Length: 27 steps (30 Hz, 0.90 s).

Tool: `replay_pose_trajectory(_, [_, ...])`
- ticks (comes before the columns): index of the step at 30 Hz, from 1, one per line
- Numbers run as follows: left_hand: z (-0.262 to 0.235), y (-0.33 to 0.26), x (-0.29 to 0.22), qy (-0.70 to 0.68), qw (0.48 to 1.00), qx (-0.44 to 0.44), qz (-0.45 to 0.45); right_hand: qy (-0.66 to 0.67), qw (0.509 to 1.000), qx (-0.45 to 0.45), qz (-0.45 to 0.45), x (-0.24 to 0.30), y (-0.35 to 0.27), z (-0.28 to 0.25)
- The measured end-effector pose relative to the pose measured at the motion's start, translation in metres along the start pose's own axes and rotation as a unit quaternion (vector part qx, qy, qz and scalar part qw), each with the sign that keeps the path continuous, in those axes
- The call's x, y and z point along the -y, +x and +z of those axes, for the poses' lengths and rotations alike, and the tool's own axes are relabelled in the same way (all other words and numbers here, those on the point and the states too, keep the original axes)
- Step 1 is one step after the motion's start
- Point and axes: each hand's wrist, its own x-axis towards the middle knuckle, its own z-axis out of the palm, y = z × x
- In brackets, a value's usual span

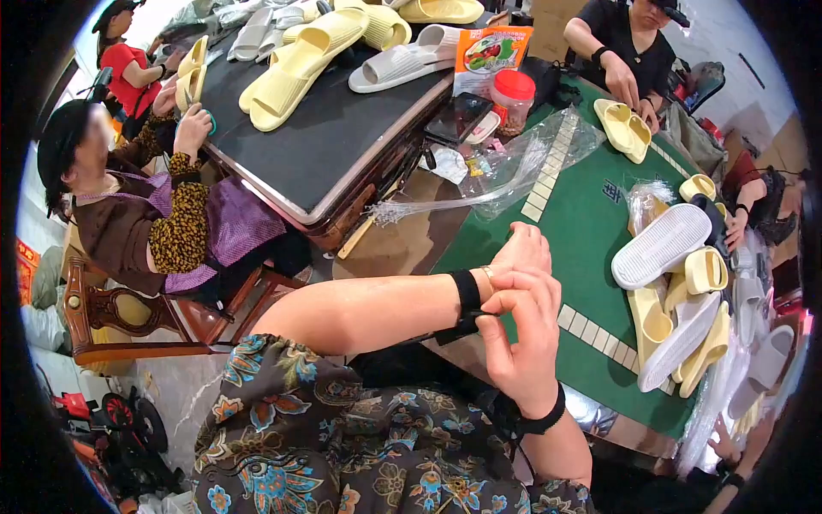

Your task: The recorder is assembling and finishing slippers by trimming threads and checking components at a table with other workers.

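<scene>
Biggest thing in play is the green table (591, 231), running from near right out to the far side, with a row of pale tiles (548, 171) along its left edge and another near row by the wearer's hands. Far left of it sits the dark-topped table (325, 137), loaded with yellow slides (300, 60) and grey slides (402, 64). A person in a purple vest (171, 223) sits at its left, and a person in black (621, 47) leans over the far end of the green table with a yellow pair (625, 128).

On the right of the green table, a heap of slippers (685, 300): a white sole (661, 246) lies face up on top, yellow ones tumbled beneath. Crumpled clear plastic bags (522, 167) sprawl across the gap between the two tables, with a red-lidded jar (514, 98), a snack packet (490, 50) and a dark phone (458, 118) just beyond.

Now the hands, near centre, above the green table's near edge. The left hand (522, 253) is held out, fingers loosely curled, empty. The right hand (522, 330) crosses up against it, thumb and fingers pinched together on the black wrist strap (467, 300) wrapped round the left wrist. The patterned sleeve blocks the view below.
</scene>
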Motion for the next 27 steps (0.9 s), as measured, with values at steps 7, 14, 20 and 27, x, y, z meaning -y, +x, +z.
replay_pose_trajectory(7, [-0.003,-0.006,0.001,0.01,0.999,-0.028,0.024,-0.024,0.999,0.012,0.032,0.006,0.011,0.006])
replay_pose_trajectory(14, [0.004,-0.002,0.023,-0.267,0.963,0.001,0.042,-0.078,0.997,-0.006,0.009,0.002,0.011,-0.002])
replay_pose_trajectory(20, [-0.021,0.014,0.062,-0.773,0.607,-0.069,-0.173,0.237,0.925,-0.168,0.247,-0.036,-0.029,-0.002])
replay_pose_trajectory(27, [-0.007,0.014,0.055,-0.934,0.249,-0.1,-0.236,0.27,0.932,-0.003,0.239,-0.027,-0.048,0.055])
